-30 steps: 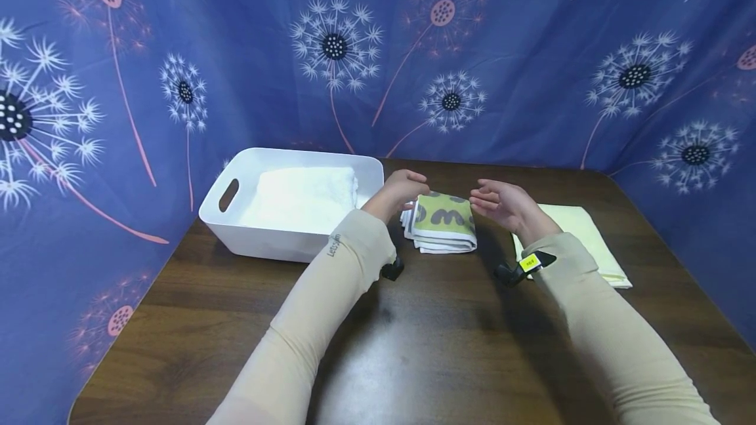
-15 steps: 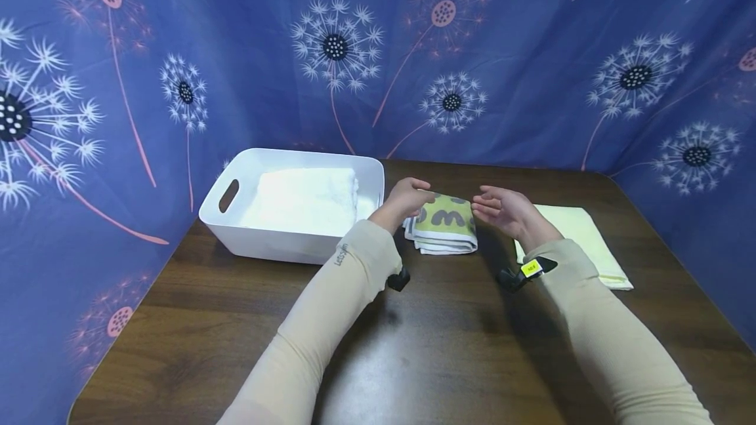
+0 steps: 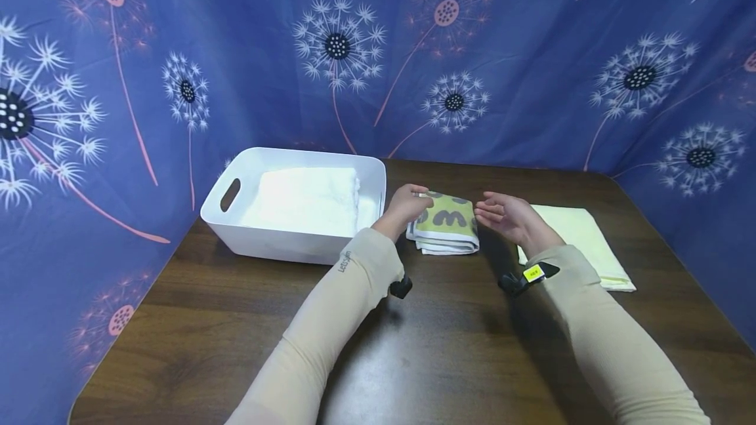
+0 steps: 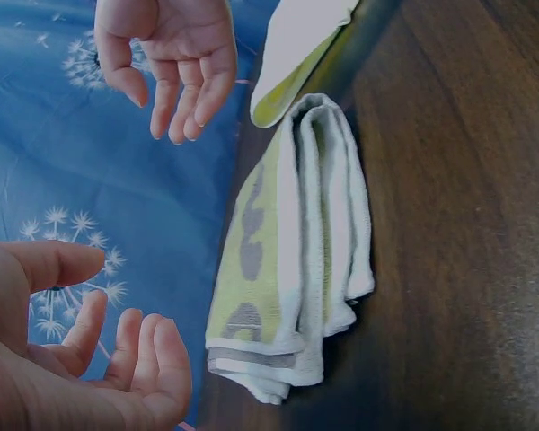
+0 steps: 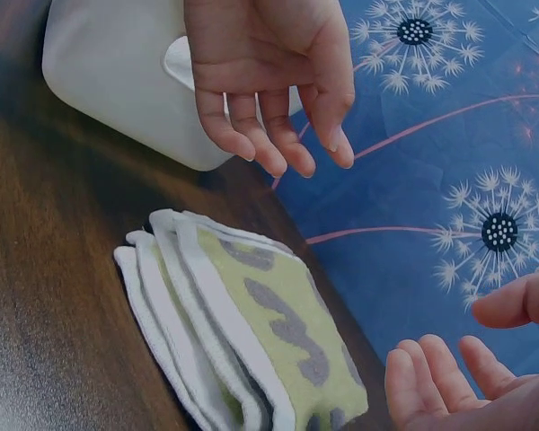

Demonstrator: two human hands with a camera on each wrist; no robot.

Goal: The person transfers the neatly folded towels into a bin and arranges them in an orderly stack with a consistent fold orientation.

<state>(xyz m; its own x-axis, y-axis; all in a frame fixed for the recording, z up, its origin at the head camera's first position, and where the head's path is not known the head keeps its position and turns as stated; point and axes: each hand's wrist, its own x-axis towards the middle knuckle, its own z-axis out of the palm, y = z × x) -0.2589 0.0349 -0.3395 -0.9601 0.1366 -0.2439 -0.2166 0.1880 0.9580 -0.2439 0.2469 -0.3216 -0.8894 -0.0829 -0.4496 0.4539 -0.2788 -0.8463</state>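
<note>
A folded green-and-grey patterned towel (image 3: 445, 220) with white edges lies on the table in the head view. My left hand (image 3: 404, 208) hovers just above its left side, fingers loosely bent and holding nothing. On the other side, my right hand (image 3: 509, 218) is held palm inward, close to the towel's right edge. Both wrist views show a gap between the hands and the towel (image 4: 278, 260). In the right wrist view, the layered white folds of the towel (image 5: 269, 314) face the camera.
Left of the towel stands a white plastic bin (image 3: 283, 244) with a folded white towel (image 3: 307, 199) inside. A folded pale yellow cloth (image 3: 581, 241) lies to the right, partly behind my right hand. A blue dandelion-print curtain (image 3: 378, 110) hangs behind the brown table (image 3: 449, 346).
Both hands have lowered slightly toward the towel. My left hand first shifted right, then slightly back. The towel keeps its place on the table.
</note>
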